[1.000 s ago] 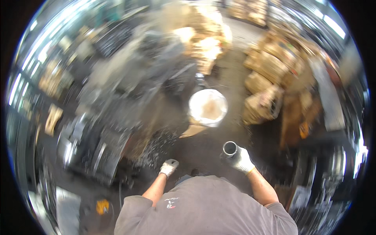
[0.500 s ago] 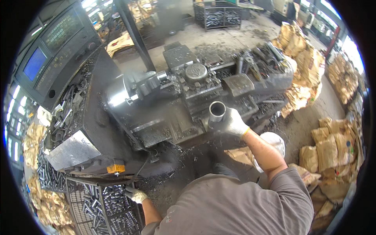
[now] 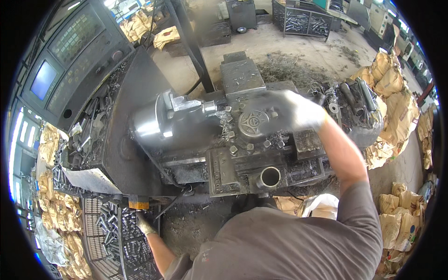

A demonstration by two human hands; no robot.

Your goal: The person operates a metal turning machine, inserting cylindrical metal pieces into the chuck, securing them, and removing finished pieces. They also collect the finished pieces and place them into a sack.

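Right hand: upper middle, blurry; can't tell grip.
Left hand: lower left; can't tell either.
Tube: now set down, lower middle, freeing right hand of it.

This is a metalworking workshop: a grimy lathe, a control panel with a lit screen, metal shavings strewn over the grey floor, a crate of metal parts, and bulging brown sacks stacked around.
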